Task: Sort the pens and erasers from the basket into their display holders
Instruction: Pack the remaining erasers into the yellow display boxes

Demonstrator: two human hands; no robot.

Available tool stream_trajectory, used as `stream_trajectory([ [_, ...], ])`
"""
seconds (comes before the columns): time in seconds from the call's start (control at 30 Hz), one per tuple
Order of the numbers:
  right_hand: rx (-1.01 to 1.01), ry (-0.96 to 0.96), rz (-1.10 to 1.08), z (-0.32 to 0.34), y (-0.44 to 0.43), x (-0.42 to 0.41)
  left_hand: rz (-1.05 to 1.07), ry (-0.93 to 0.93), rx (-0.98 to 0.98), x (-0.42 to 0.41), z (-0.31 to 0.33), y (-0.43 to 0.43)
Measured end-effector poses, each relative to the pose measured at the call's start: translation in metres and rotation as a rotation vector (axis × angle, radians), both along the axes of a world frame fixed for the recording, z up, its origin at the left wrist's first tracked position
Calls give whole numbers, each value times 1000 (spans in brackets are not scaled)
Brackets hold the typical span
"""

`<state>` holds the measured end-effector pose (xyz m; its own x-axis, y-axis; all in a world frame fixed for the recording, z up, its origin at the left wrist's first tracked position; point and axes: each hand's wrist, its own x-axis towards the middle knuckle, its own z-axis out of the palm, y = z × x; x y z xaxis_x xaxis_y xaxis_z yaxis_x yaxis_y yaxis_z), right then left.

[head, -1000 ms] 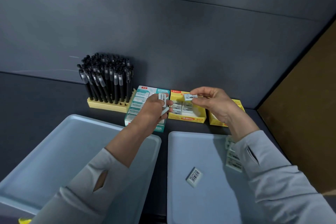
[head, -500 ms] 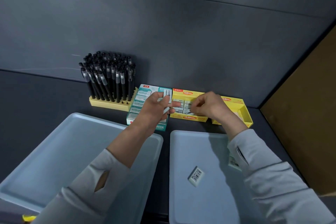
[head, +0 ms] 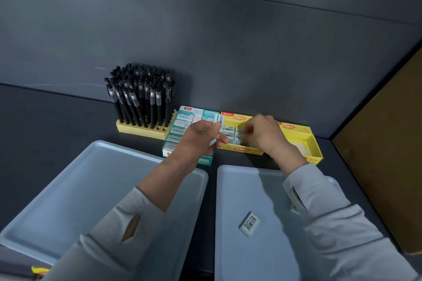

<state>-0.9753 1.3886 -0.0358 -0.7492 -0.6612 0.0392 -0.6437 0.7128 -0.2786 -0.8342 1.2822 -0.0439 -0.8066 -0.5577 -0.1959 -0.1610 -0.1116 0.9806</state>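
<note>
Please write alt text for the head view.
The right hand reaches into a yellow eraser box while the left hand grips an eraser above the teal box. Black pens stand beside it; a barcoded eraser lies in a tray.

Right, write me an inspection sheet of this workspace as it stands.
Surface: dark tabletop; left tray and right tray side by side.
Job's things: black pens upright in yellow holder; teal eraser box; middle yellow box and right yellow box; loose eraser lying on right tray.
Clutter: small yellow scrap at lower left edge.
Hands: left hand grips white eraser; right hand fingers curled down in middle yellow box, grasp blurred.
Cables: nothing seen.
Surroundings: dark wall behind; brown panel at right.
</note>
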Motion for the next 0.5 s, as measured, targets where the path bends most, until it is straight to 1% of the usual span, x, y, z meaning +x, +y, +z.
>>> stream_trajectory([
  [0.03,-133,-72,-9,1,-1,0,-3,-6,-16,-1,-1,0],
  [0.1,-482,-441,15,8,-4,5,-20,-10,-50,-1,-2,1],
  [0.13,-593,-615,54,12,-5,9,-32,-13,-69,-2,-3,2],
  [0.17,-634,-713,111,16,-6,12,-45,-17,-88,-2,-3,2],
  [0.23,-643,-750,184,18,-7,14,-56,-16,-111,-3,-3,3],
  [0.3,-703,-794,152,16,-4,9,-24,4,-69,-6,-1,4],
  [0.43,-877,-1063,57,13,8,-1,87,71,223,-9,10,3],
  [0.5,-914,-1120,10,11,11,-5,68,106,283,-6,10,1],
])
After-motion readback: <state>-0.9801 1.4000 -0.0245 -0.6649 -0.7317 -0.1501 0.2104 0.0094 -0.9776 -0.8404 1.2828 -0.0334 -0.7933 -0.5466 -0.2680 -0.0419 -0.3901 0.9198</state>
